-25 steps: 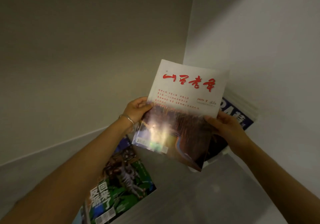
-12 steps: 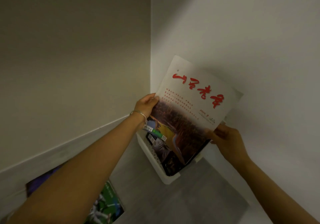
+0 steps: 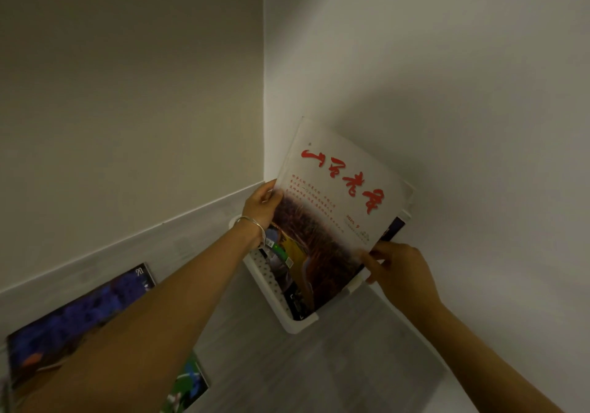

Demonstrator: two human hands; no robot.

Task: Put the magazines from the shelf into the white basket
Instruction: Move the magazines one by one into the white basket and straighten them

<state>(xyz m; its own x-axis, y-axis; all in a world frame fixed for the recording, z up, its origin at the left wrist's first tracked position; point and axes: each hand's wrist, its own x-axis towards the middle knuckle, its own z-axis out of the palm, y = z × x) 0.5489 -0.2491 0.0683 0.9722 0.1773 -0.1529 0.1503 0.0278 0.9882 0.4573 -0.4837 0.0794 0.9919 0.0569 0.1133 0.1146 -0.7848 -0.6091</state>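
Note:
A magazine (image 3: pixel 338 208) with a white top, red brush lettering and a dark landscape photo stands tilted, its lower end inside the white basket (image 3: pixel 297 325) in the shelf's back right corner. My left hand (image 3: pixel 261 205) grips its left edge and my right hand (image 3: pixel 396 269) pinches its lower right edge. Behind it in the basket other magazines show, one with a dark blue cover (image 3: pixel 394 229).
A blue-covered magazine (image 3: pixel 79 310) lies flat on the grey shelf at the left, partly under my left forearm. A green-covered magazine (image 3: pixel 188 387) lies near the bottom edge. Walls close the shelf at the back and right.
The view has swung right and both hands have carried the magazine to the corner and lowered it further into the basket. It now leans more to the right.

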